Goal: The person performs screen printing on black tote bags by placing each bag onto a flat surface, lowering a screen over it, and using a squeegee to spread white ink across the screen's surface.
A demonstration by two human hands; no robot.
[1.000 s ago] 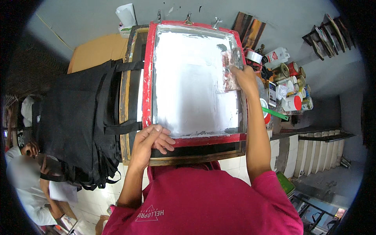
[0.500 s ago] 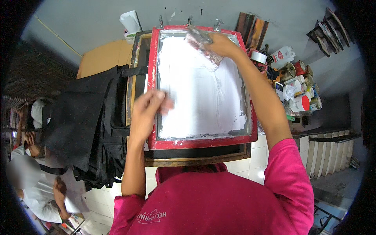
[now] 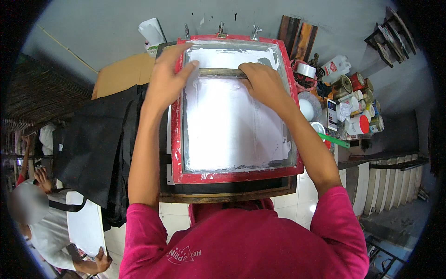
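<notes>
A red-framed printing screen (image 3: 237, 176) lies flat before me, its mesh smeared with white ink (image 3: 227, 125). Across the far part of the mesh stands a squeegee (image 3: 217, 72). My right hand (image 3: 264, 83) grips its right portion, fingers bent over the top edge. Near the squeegee's left end, above the frame's left side, is my left hand (image 3: 168, 76); thumb and fingers are spread and nothing is in them. Under the screen, a wooden-edged board with a black surface (image 3: 232, 191) shows at the near side. Small metal clamps (image 3: 221, 30) stand at the screen's far edge.
Black fabric bags (image 3: 93, 144) hang in a pile at the left, beside a cardboard sheet (image 3: 121, 69). On the right are several paint cans (image 3: 342, 85), a phone (image 3: 332, 114) and a green stick (image 3: 335, 140). At far left a co-worker holds a white board (image 3: 87, 221).
My right hand has brought the squeegee from a raised, tilted position to straight across the mesh. My left hand has moved away from me, toward its left end. The co-worker's white board has come into view.
</notes>
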